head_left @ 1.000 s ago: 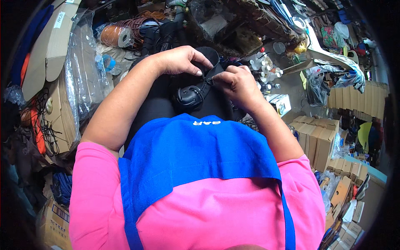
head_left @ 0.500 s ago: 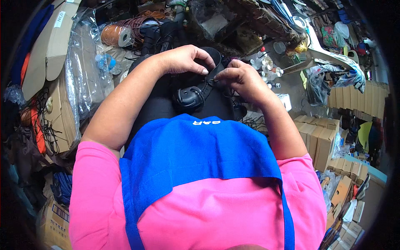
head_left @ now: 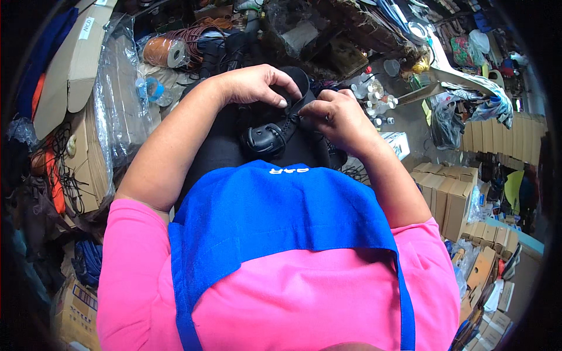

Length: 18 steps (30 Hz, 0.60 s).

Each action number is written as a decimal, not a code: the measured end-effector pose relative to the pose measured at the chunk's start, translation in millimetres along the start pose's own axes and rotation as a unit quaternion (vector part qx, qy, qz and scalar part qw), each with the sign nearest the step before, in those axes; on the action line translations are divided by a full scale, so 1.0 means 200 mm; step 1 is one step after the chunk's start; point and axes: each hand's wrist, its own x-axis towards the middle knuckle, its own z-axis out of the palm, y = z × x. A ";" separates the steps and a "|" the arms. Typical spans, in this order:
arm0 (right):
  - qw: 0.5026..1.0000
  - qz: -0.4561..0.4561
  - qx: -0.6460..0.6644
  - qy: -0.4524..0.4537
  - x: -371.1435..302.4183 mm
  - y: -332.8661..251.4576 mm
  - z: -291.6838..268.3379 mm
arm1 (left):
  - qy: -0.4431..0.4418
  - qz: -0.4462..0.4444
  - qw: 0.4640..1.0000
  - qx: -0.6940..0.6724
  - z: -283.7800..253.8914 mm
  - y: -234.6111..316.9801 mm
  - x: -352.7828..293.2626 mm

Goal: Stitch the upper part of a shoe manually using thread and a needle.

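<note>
A black lace-up boot (head_left: 264,139) rests on my dark-clad lap, its rounded shiny toe toward my body and its upper opening away from me. My left hand (head_left: 264,85) curves round the far left side of the upper, thumb and fingers closed on its rim. From the other side, my right hand (head_left: 335,112) pinches at the laced edge, fingertips pressed together beside the eyelets. Whatever is between those fingertips is too small and dark to make out. Over my pink shirt I wear a blue apron (head_left: 287,205), which reaches close to the toe.
Flattened cardboard and clear plastic wrap (head_left: 120,88) stand at the left, with a spool of brown cord (head_left: 165,51) and a plastic bottle (head_left: 155,89) nearby. Several small bottles (head_left: 374,93) are beyond my right hand. Stacked cardboard boxes (head_left: 448,193) are at the right.
My right hand has shifted slightly and its fingers have curled in more against the boot's laced edge. The boot's toe has moved a little to the left. My left hand keeps its hold.
</note>
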 end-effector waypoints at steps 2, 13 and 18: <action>1.000 -0.006 -0.002 0.012 0.00 0.00 0.02 | -0.005 -0.002 1.000 -0.010 0.00 0.01 0.00; 0.993 0.048 -0.065 0.088 -0.05 -0.08 0.11 | 0.017 0.004 1.000 -0.017 0.02 -0.01 -0.01; 0.995 0.039 -0.040 0.088 -0.03 -0.03 0.13 | 0.014 -0.009 0.999 -0.044 0.01 -0.03 0.01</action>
